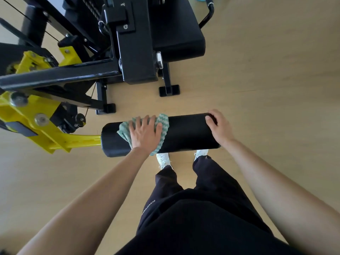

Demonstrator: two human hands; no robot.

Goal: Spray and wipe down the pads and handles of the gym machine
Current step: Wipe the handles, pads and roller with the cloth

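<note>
Roller pad (185,133): black cylinder, lying crosswise at centre, just above the floor (266,70), its left end carried on a yellow arm (81,141) that runs in from the left.

Cloth (163,120): green-and-white zigzag weave, draped over the left half of the pad, its edges showing on either side of the hand and hanging down the near face.

Left hand (145,133): palm down on the cloth, fingers (147,120) straight and spread apart, pressing the cloth to the pad.

Right hand (219,127): on the pad's right end, fingers curled together over the far edge, gripping the bare pad; well apart from the cloth.

Frame (136,52): black steel, far of the pad, with cables and yellow brackets to its left.

Seat (178,37): black cushion, far and right of the frame, beside a curved black bar (208,14).

Shoes (162,160): white, on the floor just near of the pad, partly hidden under it; black trousers (202,208) below.
</note>
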